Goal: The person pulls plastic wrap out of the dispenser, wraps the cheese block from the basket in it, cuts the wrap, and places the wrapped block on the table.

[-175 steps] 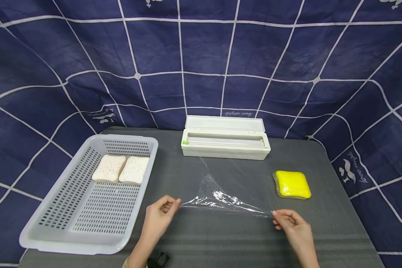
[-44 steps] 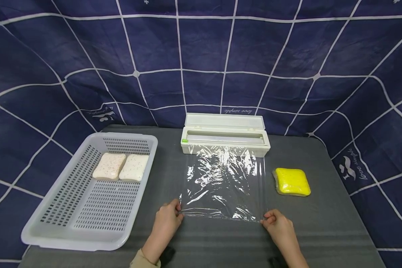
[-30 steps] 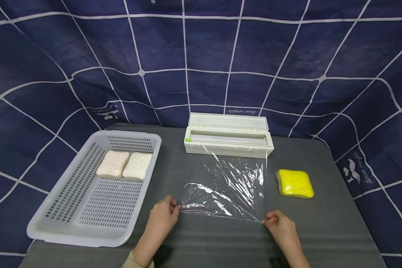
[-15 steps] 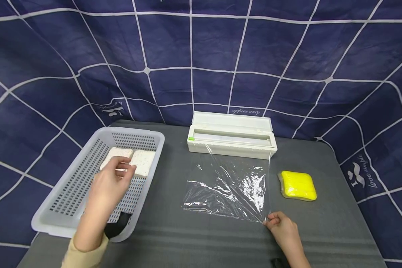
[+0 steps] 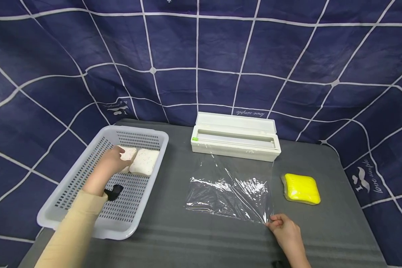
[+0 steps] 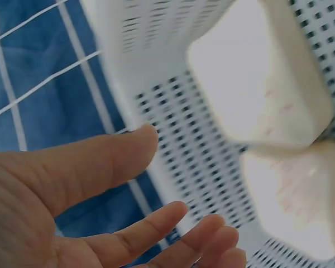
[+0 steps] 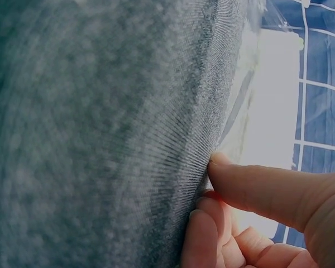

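Observation:
My left hand [image 5: 109, 163] reaches over the left of two white, pink-speckled blocks shaped like bread slices [image 5: 128, 153], partly covering it. In the left wrist view, its thumb and fingers are spread apart beside the blocks and hold nothing. The other speckled block [image 5: 144, 162] lies right beside it in the pale plastic basket [image 5: 136, 219]. My right hand [image 5: 288, 232] pinches the near right corner of a clear sheet of cling film [image 5: 227, 193] between thumb and fingers. The film stretches over the table from the white cling film dispenser [image 5: 236, 150], whose lid is up.
A yellow block in clear wrap [image 5: 301, 189] lies to the right of the film. A grey cloth [image 5: 187, 242] covers the table. Behind and at the sides hangs a blue curtain with white lines [image 5: 174, 44].
The film was drawn out from the dispenser towards me. My left hand then let go of its left corner and moved left over the basket. My right hand has kept its corner.

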`<act>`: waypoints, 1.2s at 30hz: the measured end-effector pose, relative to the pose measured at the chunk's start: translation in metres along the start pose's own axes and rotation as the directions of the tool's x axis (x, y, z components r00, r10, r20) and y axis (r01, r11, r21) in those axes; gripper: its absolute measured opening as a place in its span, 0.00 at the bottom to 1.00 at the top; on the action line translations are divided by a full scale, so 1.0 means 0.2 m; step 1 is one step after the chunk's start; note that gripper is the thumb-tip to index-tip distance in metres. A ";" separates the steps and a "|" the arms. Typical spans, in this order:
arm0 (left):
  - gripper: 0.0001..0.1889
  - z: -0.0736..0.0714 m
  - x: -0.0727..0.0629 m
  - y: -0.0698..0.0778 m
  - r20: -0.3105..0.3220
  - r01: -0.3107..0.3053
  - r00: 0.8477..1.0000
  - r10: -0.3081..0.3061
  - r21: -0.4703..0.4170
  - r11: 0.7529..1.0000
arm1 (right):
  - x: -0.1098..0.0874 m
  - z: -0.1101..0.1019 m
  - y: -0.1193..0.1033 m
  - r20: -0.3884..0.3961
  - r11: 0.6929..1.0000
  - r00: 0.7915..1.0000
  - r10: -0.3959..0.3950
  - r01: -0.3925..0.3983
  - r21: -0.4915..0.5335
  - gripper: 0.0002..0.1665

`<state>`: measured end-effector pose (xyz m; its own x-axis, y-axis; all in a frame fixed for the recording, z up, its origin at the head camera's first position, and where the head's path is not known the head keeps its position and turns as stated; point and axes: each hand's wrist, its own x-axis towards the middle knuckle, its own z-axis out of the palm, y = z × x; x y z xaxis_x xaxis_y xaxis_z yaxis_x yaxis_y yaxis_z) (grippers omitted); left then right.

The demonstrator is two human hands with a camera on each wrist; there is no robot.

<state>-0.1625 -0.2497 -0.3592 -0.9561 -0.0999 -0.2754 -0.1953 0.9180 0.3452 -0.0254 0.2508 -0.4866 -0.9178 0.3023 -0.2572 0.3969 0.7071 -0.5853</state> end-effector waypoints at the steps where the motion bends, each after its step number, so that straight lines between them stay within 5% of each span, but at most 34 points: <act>1: 0.34 0.02 0.02 0.00 0.021 0.016 1.000 -0.016 0.006 1.000 | 0.00 0.00 0.00 -0.004 1.000 1.000 -0.003 0.003 0.001 0.14; 7: 0.45 0.15 0.12 0.01 0.090 0.018 0.996 -0.023 0.056 0.998 | 0.00 0.01 0.00 -0.026 1.000 1.000 0.002 -0.002 0.005 0.14; 11: 0.49 0.23 0.15 0.01 0.050 -0.007 0.999 -0.001 0.158 0.987 | 0.00 0.01 0.00 -0.033 1.000 0.999 -0.005 0.005 0.008 0.14; 15: 0.51 0.27 0.16 0.01 0.013 0.045 0.999 -0.047 0.161 0.986 | 0.00 0.01 0.00 -0.035 1.000 0.999 -0.012 0.013 0.011 0.13; 20: 0.50 0.30 0.16 0.02 -0.007 0.080 0.997 -0.080 0.089 0.993 | 0.00 0.00 0.00 -0.042 1.000 0.999 -0.022 0.023 0.016 0.13; 30: 0.51 0.36 0.17 0.05 0.001 0.075 0.997 -0.075 0.083 0.994 | 0.01 0.00 0.01 -0.025 0.999 1.000 -0.004 0.005 0.032 0.15; 36: 0.46 0.31 0.15 0.06 0.002 0.091 0.996 -0.092 0.094 0.991 | 0.01 0.01 0.02 -0.031 1.000 0.999 -0.013 0.013 0.027 0.14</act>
<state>-0.1799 -0.2185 -0.4198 -0.9336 -0.1828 -0.3082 -0.2604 0.9370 0.2330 -0.0266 0.2532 -0.4908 -0.9225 0.3129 -0.2260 0.3845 0.6937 -0.6090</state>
